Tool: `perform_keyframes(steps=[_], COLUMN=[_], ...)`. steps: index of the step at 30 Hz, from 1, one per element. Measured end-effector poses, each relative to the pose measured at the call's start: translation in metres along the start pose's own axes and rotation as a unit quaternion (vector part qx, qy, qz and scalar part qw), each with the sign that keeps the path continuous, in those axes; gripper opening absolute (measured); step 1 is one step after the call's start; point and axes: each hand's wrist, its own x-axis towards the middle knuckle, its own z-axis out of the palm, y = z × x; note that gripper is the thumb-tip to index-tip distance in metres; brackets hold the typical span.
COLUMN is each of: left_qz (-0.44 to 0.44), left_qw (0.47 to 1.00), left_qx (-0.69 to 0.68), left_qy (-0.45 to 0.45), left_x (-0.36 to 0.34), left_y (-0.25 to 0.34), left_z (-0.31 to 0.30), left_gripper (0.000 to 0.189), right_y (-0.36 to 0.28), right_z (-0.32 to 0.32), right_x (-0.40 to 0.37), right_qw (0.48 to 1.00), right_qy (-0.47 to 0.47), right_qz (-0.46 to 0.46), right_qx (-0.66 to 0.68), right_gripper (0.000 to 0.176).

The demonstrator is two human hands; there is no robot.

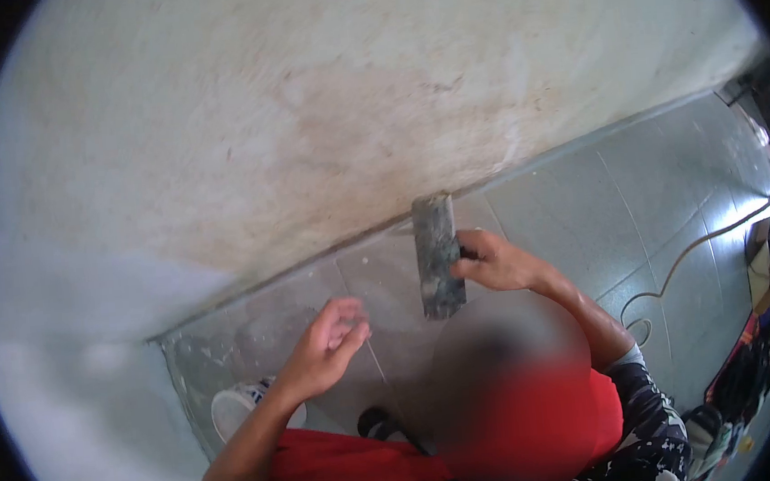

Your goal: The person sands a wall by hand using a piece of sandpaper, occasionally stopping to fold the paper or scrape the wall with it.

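Note:
My right hand (500,263) is closed round the handle of a plastering trowel (439,254). Its long, rectangular blade is smeared with grey and whitish residue and stands almost upright in view, its top end close to the foot of the wall. To the left, my left hand (331,340) hangs over the floor with fingers loosely bent and thumb apart, nothing visible in it. In front of both hands rises a pale wall (212,109), with a brownish patch (349,126) at its middle. Red cloth (349,469) lies below my left forearm.
A white bucket (232,413) stands near the left corner, partly behind my left forearm. Grey floor tiles (572,208) run along the wall. A cable (689,253) curls across the right side, near a cardboard box (760,265) and piled cloth. A blurred round area (512,366) covers the lower middle.

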Motion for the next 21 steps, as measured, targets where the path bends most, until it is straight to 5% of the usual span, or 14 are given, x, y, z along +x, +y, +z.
perform_keyframes(steps=[6, 12, 21], left_qz=[-0.017, -0.046, 0.02], left_qw=[0.974, 0.995, 0.981], left_qx=[-0.228, -0.088, -0.169], left_qy=[0.01, 0.031, 0.096], left_x=[0.009, 0.005, 0.007], left_y=[0.006, 0.01, 0.006], left_z=[0.013, 0.014, 0.013], left_gripper=[0.047, 0.032, 0.024], right_y=[-0.025, -0.028, -0.034], right_z=[0.048, 0.057, 0.059], right_x=[0.004, 0.009, 0.001], right_qw=[0.975, 0.976, 0.98], right_qy=[-0.129, -0.169, -0.16], right_qz=[-0.1, -0.082, -0.043], right_qx=[0.152, 0.107, 0.112], right_gripper=[0.024, 0.022, 0.028])
